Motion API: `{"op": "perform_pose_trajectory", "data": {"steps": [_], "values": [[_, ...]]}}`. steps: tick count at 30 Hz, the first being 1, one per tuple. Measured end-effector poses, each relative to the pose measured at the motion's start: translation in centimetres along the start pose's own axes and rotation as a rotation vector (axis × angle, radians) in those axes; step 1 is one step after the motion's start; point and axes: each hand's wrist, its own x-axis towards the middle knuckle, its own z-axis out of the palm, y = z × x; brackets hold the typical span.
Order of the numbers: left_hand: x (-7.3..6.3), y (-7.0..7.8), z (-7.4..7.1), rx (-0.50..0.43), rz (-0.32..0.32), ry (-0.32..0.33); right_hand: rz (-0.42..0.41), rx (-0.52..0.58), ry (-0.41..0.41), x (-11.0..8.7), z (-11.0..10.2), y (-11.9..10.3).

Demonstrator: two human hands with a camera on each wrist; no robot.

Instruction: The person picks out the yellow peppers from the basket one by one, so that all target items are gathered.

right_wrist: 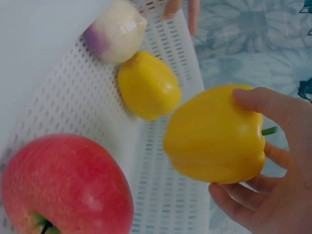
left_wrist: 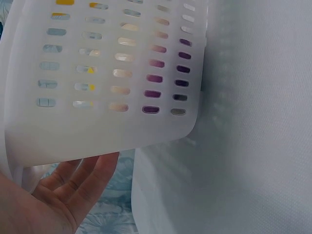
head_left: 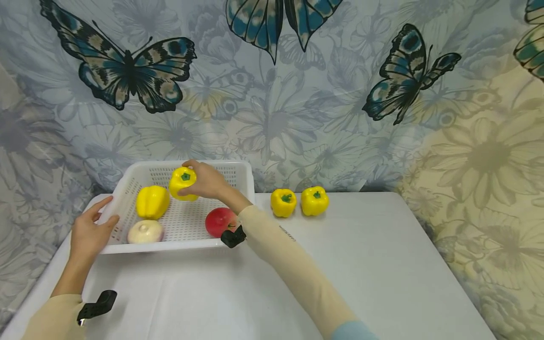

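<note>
My right hand (head_left: pixel 206 180) grips a yellow bell pepper (head_left: pixel 182 183) with a green stem, thumb on one side and fingers on the other, above the back of a white perforated basket (head_left: pixel 178 246). My left hand (head_left: pixel 89 231) holds the basket's left rim; in the left wrist view its fingers (left_wrist: pixel 92 183) lie against the outer wall. Inside the basket, another yellow bell pepper (head_left: pixel 152 202) lies at the left, with a white and purple turnip (right_wrist: pixel 117 31) in front of it. A red apple (right_wrist: pixel 68 185) sits near the right front corner.
Two more yellow bell peppers (head_left: pixel 283 203) stand on the white table (head_left: pixel 361 274), right of the basket. Behind the table hangs a floral cloth (head_left: pixel 272 118) with large butterflies. Black camera mounts (head_left: pixel 97 307) are on both wrists.
</note>
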Motion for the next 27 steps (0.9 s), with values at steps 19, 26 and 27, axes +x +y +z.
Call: {"op": "perform_pose_trajectory", "data": {"steps": [19, 26, 27], "values": [[0.1, -0.1, 0.1, -0.004, 0.009, -0.004, -0.159, 0.013, -0.028, -3.4, -2.9, -0.1], [0.0, 0.0, 0.1, 0.003, 0.004, -0.006, -0.174, 0.001, 0.024, -4.6, -4.8, 0.9], [0.0, 0.0, 0.0, 0.005, 0.001, -0.007, -0.175, 0.004, 0.025, -4.8, -5.1, 1.0]]}}
